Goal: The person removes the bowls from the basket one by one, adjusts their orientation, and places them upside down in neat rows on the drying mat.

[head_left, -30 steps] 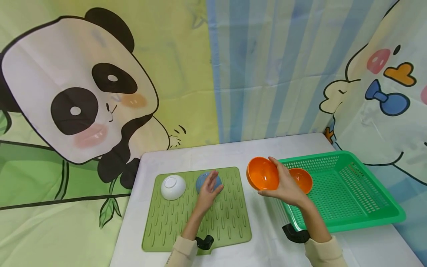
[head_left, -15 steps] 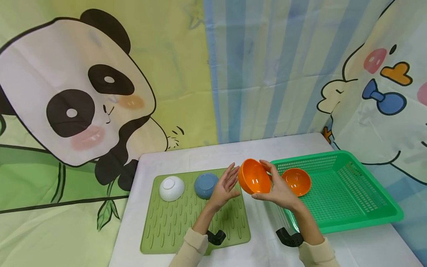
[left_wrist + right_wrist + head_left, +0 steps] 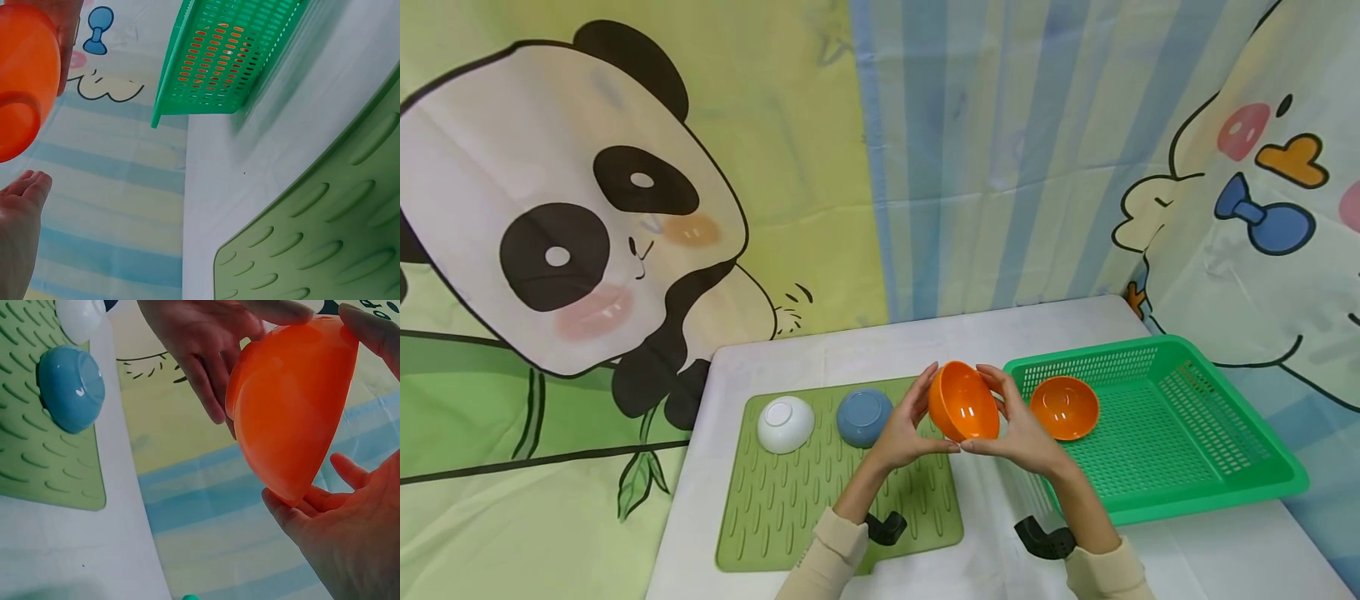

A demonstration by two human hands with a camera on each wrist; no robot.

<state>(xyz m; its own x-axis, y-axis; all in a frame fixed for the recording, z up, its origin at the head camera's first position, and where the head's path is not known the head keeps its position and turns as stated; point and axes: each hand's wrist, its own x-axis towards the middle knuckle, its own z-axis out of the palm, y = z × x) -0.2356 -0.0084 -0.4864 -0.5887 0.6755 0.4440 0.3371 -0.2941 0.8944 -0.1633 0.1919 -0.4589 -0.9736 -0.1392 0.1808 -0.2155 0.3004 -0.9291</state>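
Observation:
An orange bowl (image 3: 964,404) is held in the air, tilted with its hollow toward the right. My right hand (image 3: 1022,433) grips it, thumb at the low rim and fingers along the far side. My left hand (image 3: 906,433) is at its left, the thumb right at the rim and the fingers straight beside the foot. In the left wrist view, a gap shows between these fingertips (image 3: 39,184) and the bowl. A second orange bowl (image 3: 1064,407) sits in the green basket (image 3: 1217,500). White (image 3: 786,424) and blue (image 3: 862,417) bowls stand upside down on a green mat (image 3: 820,525).
The mat covers the left part of the white table (image 3: 985,550), and the mesh-sided basket takes up the right. Printed curtains (image 3: 955,167) with a panda and a duck hang behind and beside the table.
The right hand has brought the orange bowl leftward from beside the basket, over the mat's right edge. The left hand has moved from over the blue bowl to the held bowl's left side.

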